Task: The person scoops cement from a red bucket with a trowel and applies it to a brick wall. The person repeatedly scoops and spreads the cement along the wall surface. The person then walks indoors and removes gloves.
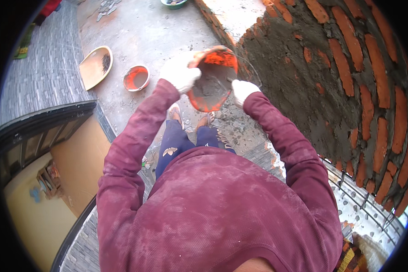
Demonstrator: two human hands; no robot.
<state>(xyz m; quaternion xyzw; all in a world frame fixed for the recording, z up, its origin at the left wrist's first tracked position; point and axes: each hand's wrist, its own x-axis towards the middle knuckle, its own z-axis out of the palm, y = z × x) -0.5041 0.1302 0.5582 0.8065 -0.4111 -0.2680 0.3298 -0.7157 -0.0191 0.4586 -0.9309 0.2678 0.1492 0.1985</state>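
A building site, most likely at a house. Along the concrete floor's point(136, 31) right edge runs a brick wall point(377, 72), partly smeared with grey mortar point(281, 86). A bucket point(221, 58) holds more wet mix; a pail point(131, 79) and a basin point(89, 75) stand toward the floor's left edge, where grey cladding point(45, 77) surrounds a dark-framed opening onto a pale-walled room point(36, 226).

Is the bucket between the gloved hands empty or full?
Neither, it seems: the bucket holds grey mortar, but orange inner wall shows above it. How deep the mortar goes, I cannot tell.
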